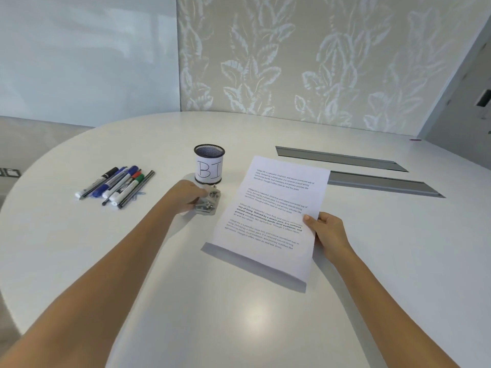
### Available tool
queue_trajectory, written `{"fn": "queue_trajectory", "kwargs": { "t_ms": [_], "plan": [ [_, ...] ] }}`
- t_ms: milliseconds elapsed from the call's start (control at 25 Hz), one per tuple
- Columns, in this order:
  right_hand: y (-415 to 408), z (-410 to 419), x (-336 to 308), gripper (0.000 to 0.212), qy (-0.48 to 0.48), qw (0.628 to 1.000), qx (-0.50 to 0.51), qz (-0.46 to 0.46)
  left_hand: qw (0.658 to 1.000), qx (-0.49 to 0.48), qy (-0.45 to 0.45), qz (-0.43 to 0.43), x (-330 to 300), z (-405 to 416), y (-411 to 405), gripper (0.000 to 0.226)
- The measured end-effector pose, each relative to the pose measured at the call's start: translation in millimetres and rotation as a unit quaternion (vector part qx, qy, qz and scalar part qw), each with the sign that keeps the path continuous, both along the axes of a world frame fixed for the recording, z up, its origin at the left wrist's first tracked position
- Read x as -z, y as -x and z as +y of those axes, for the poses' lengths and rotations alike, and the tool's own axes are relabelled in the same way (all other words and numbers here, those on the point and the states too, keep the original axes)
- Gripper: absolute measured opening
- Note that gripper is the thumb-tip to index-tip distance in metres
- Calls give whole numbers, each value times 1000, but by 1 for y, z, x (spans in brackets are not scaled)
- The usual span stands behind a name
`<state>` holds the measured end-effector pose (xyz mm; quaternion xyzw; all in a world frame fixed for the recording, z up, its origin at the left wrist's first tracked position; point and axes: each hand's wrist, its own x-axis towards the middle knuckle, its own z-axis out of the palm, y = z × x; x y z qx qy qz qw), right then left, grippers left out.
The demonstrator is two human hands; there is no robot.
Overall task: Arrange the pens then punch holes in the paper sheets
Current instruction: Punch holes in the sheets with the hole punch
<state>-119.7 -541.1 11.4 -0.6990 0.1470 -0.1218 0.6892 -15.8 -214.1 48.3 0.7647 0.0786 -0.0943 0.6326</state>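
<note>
Printed paper sheets are lifted off the white table, casting a shadow beneath their near edge. My right hand pinches their right edge. A metal hole punch sits just left of the sheets, and my left hand grips its left side. Behind the punch stands a black mesh pen cup with a white label reading "BI"; no pens show above its rim. Several markers and pens lie side by side at the left of the table.
Two grey cable slots are set into the tabletop at the back right. The round table edge curves close on the left. A leaf-patterned wall panel stands behind the table.
</note>
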Motion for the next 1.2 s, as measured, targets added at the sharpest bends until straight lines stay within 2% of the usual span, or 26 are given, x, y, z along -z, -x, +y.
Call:
{"fn": "queue_trajectory", "kwargs": {
  "t_ms": [120,280,440,640,840,960,1080,1200],
  "plan": [
    [-3,3,2,8,-8,1000,0,3,999,30,37,-17,-1,2,4,22],
    [-1,5,0,8,-12,1000,-6,-2,991,75,108,-26,8,1,0,12],
    [6,11,-1,8,-52,998,3,-28,983,114,143,-34,17,-2,-3,14],
    [20,11,-3,6,22,999,31,-35,977,108,183,-21,22,-3,-3,17],
    [26,15,-16,9,40,996,28,-69,967,113,227,-16,28,-2,-1,10],
    [26,26,-22,9,45,996,12,-70,968,116,223,-15,32,0,-3,20],
    [23,35,-23,9,48,997,10,-65,965,134,226,-14,34,2,-5,15],
    [21,40,-23,8,53,996,24,-64,961,141,238,-9,36,4,-6,22]
  ]
}}
